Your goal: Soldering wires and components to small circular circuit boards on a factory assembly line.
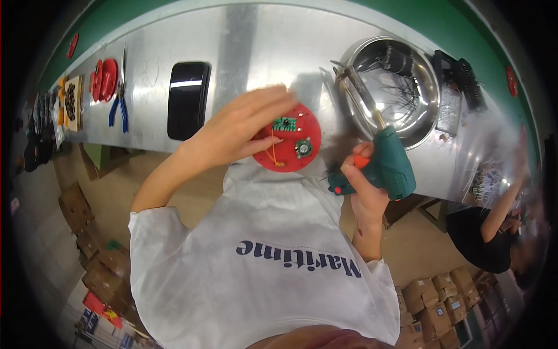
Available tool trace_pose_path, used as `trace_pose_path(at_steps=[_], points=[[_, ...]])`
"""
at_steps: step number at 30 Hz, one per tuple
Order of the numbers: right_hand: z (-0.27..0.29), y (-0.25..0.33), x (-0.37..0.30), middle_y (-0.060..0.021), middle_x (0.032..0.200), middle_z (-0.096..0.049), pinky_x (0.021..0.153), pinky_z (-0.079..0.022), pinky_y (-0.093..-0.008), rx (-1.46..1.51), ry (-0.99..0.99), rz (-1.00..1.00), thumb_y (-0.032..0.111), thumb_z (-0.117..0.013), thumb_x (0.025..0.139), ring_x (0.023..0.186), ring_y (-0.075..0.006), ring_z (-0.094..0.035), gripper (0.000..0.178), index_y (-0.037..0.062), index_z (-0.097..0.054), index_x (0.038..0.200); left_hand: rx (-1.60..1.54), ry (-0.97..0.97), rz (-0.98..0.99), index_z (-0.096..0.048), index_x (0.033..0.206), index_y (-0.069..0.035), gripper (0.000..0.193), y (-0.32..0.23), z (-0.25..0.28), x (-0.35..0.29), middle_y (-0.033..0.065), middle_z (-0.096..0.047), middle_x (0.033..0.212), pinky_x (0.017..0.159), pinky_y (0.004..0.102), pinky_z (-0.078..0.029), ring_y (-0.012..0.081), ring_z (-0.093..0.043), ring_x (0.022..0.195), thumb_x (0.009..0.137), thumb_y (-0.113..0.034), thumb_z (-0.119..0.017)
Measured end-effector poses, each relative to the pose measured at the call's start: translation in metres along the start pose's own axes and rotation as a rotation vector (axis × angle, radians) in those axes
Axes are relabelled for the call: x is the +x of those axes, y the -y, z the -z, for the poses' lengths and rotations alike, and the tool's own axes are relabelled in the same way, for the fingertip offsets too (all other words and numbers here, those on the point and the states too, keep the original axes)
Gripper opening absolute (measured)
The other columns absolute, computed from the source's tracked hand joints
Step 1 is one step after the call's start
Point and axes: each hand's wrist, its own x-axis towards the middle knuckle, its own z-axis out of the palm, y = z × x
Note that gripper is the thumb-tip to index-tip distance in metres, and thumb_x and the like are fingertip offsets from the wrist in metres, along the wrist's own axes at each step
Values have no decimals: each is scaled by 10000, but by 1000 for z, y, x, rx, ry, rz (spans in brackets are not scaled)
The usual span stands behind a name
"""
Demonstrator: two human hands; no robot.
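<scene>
A round red disc (302, 121) lies at the table's near edge, against my shirt. It carries a green circuit board (285, 124), a small round metal part (303, 148) and thin orange wires (269, 152). My left hand (247, 123) reaches over the disc's left side, fingers stretched and blurred at the tips. Its thumb lies apart from them, beside the wires. In my right hand (366, 183) is a green pistol-grip soldering gun (394, 166) with an orange trigger. Its metal barrel points away, over the near-left rim of a steel bowl (431, 110).
Dark pieces and thin wire bits lie in the bowl. A black phone (187, 102), blue-handled pliers (119, 107) and red round parts (104, 79) lie to the left. Black tool parts (465, 78) and a wire heap (488, 180) are on the right, near another person's arm (503, 212).
</scene>
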Motion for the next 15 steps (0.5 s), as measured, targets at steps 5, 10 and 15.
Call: trace_pose_path(at_steps=[5, 10, 15], points=[[-7, -6, 3, -129, 1049, -518, 752, -496, -311, -60, 49, -5, -180, -646, 676, 836, -179, -577, 492, 12, -515, 1109, 89, -290, 327, -581, 1116, -5, 469, -31, -2, -28, 138, -556, 1060, 807, 320, -453, 260, -567, 939, 673, -40, -732], [-21, -10, 8, -127, 1033, -521, 755, -494, -303, -61, 74, -74, -189, -643, 674, 831, -175, -581, 476, 4, -518, 1091, -100, -336, 562, -645, 914, -16, 206, -51, -43, -41, 70, -598, 788, 581, 298, -467, 212, -596, 649, 730, -69, -720], [-36, -9, 12, -128, 1025, -521, 751, -493, -296, -98, 106, -69, -193, -639, 675, 832, -171, -579, 456, 1, -525, 1071, -241, -501, 574, -669, 880, -24, 113, -60, -55, -32, 69, -613, 716, 514, 301, -468, 222, -610, 609, 773, -55, -689]])
